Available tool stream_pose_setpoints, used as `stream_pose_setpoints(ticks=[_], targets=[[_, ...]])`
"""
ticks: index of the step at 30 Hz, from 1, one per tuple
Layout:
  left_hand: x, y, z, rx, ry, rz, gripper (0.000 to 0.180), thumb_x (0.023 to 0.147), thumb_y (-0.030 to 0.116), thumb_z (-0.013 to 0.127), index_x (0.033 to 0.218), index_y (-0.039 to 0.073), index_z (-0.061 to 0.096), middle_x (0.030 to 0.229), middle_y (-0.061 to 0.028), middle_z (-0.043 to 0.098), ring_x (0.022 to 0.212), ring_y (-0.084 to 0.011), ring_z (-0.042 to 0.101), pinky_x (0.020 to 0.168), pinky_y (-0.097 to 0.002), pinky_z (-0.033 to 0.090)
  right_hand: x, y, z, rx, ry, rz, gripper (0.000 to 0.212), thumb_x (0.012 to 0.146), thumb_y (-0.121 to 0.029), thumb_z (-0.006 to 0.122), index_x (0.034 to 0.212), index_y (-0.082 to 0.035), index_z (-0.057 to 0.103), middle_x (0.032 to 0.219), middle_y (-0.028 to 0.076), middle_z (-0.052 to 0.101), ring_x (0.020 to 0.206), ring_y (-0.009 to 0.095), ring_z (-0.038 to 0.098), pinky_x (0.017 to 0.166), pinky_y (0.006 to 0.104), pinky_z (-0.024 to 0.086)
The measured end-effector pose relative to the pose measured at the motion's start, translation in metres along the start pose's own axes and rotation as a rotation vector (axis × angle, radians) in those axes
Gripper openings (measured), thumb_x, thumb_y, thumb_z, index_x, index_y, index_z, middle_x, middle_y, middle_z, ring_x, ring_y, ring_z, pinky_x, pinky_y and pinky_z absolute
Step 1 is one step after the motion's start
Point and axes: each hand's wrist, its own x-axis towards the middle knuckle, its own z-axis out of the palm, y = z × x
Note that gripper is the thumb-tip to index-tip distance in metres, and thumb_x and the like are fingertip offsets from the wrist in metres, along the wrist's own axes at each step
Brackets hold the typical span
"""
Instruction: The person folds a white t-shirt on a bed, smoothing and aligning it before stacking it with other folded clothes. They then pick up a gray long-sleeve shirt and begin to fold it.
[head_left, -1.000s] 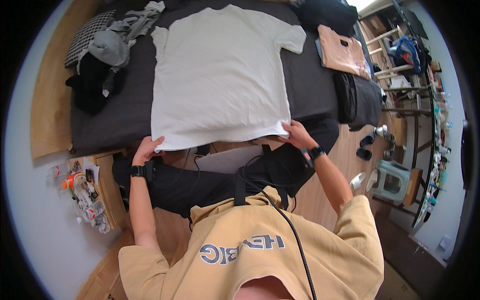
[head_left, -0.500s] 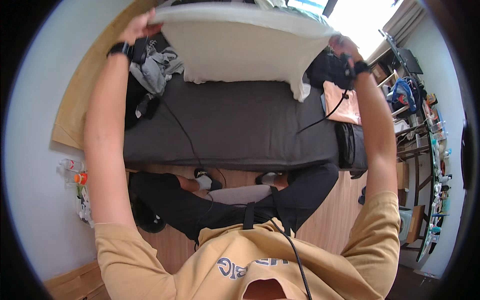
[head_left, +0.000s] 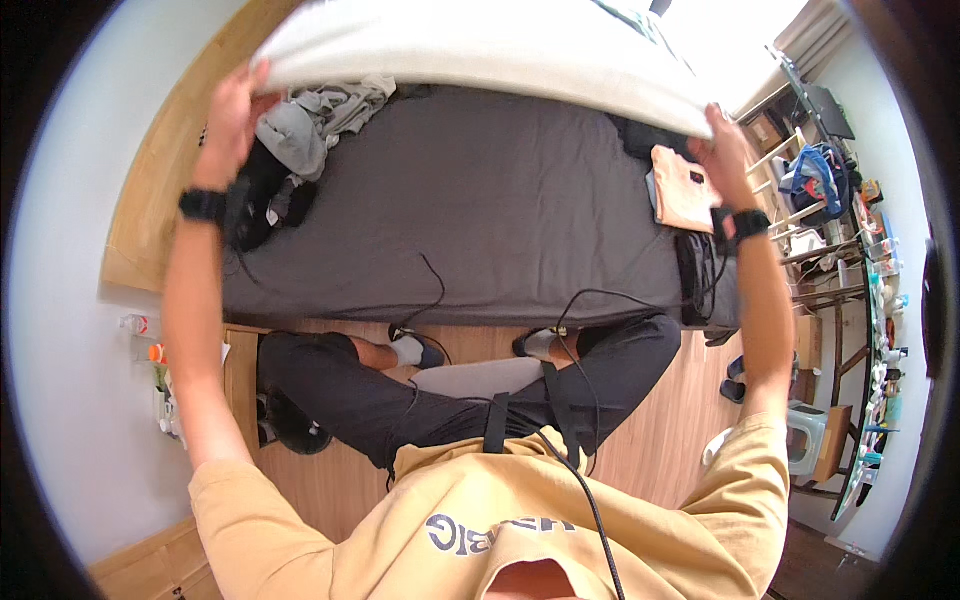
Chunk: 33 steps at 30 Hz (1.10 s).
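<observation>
Holding white cloth (head_left: 470, 52) aloft toward far edge of bed (head_left: 450, 205); left hand (head_left: 234, 112), right hand (head_left: 724, 156) each pinching one end of near border. Likely spreading step; next move calls for even tension, level lowering.

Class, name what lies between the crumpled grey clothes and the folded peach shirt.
In the head view, a stretch of dark bedsheet lies between the grey clothes and the peach shirt.
</observation>
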Motion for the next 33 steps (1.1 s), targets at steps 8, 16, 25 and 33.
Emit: stream_pose_setpoints(ticks=[8,16,25,33], targets=[[-0.185,-0.232,-0.012,0.18,-0.029,-0.658,0.018,0.107,0.025,0.066,0.102,0.009,0.071,0.087,-0.0014,0.072,0.071,-0.0108,0.069,0.062,-0.0278,0.055,-0.229,0.12,0.105,0.2,-0.097,0.833,0.033,0.111,-0.036,0.057,0.101,-0.007,0.068,0.08,-0.003,0.061,0.06,0.007,0.056,0.048,0.025,0.043],[-0.281,-0.354,-0.025,0.436,-0.151,-1.064,0.021,0.099,0.02,0.077,0.091,0.002,0.069,0.081,-0.0059,0.07,0.068,-0.0183,0.073,0.054,-0.0322,0.052,-0.345,0.198,0.147,-0.05,-0.342,1.03,0.029,0.106,-0.03,0.06,0.098,-0.003,0.068,0.072,0.004,0.064,0.054,0.014,0.058,0.044,0.03,0.045],[-0.281,-0.365,-0.04,0.738,-0.304,-0.912,0.017,0.084,0.01,0.086,0.082,-0.001,0.073,0.066,-0.0079,0.067,0.055,-0.0165,0.062,0.046,-0.0339,0.043,-0.34,0.166,0.111,-0.137,-0.668,1.186,0.029,0.09,-0.025,0.086,0.083,0.0,0.072,0.07,0.005,0.071,0.049,0.013,0.059,0.046,0.0286,0.047],[-0.25,-0.341,-0.035,0.896,-0.646,-0.847,0.035,0.077,0.022,0.094,0.074,-0.003,0.07,0.065,-0.0098,0.067,0.054,-0.0214,0.066,0.052,-0.0385,0.052,-0.304,0.148,0.101,-0.691,-0.954,0.995,0.04,0.084,-0.041,0.089,0.081,-0.002,0.078,0.081,0.009,0.079,0.074,0.025,0.076,0.069,0.0409,0.058]])
